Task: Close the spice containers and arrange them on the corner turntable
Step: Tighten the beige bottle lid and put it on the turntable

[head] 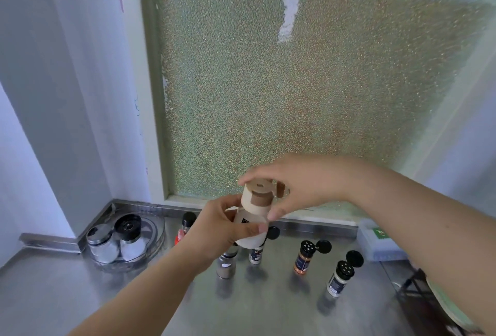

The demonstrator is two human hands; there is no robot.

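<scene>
Left hand (225,225) wrapped round white shaker (251,224) mid-air at counter's 12 o'clock, right hand (300,188) pinching beige cap (259,194); press flap squarely shut, then place on turntable (157,241), 9 o'clock.

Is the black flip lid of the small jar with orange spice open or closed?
Open. The small jar with orange spice shows its perforated black top, and its round black flip lid stands tilted back beside it.

Counting it up: two jars (103,245) on one turntable (155,244), five small spice bottles (302,259) on the counter (one mostly hidden), plus one white container (253,221) held up.
</scene>
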